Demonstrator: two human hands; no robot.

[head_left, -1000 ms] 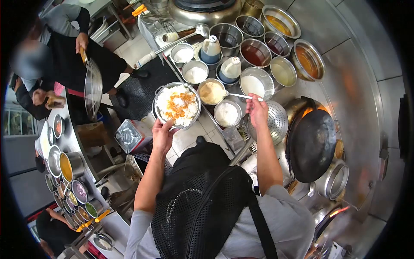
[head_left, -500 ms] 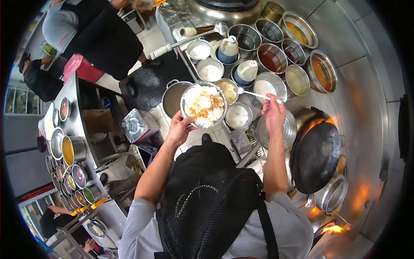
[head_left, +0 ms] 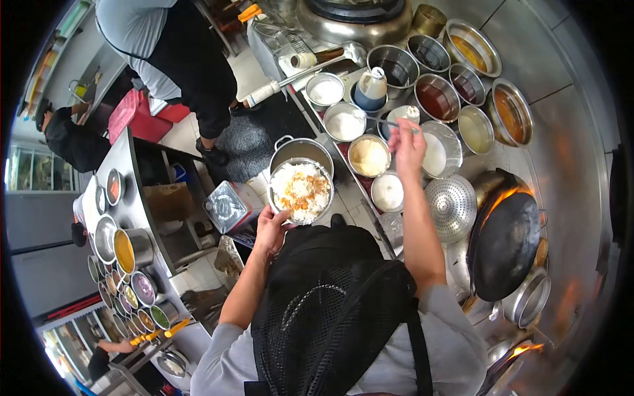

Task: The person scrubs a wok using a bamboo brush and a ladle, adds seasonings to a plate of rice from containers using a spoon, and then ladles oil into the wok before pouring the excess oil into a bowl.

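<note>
My left hand [head_left: 271,232] grips the rim of a metal bowl [head_left: 322,214], its thumb over the edge. White rice [head_left: 302,190] with orange-brown seasoning on top fills the bowl. Behind it, partly hidden, is a larger steel pot [head_left: 309,149]. In my right hand [head_left: 408,146] is a spoon [head_left: 382,121] pointing left. Its head lies over or in the white granules [head_left: 343,125] of a small metal bowl; I cannot tell whether they touch. Just below the spoon are a bowl of pale yellow powder [head_left: 370,157] and a bowl of white seasoning [head_left: 388,193].
A dark wok [head_left: 505,247] sits over flames [head_left: 502,198] at the right, beside a perforated strainer [head_left: 450,208]. Sauce pots [head_left: 437,96] and a squeeze bottle [head_left: 371,86] crowd the counter. At the left, a steel table [head_left: 129,175] holds several ingredient containers. A co-worker [head_left: 191,59] stands at upper left.
My right hand has moved the spoon up and left, from the pale yellow powder to the white granules. The rice bowl in my left hand has come lower and nearer my body. The view has shifted.
</note>
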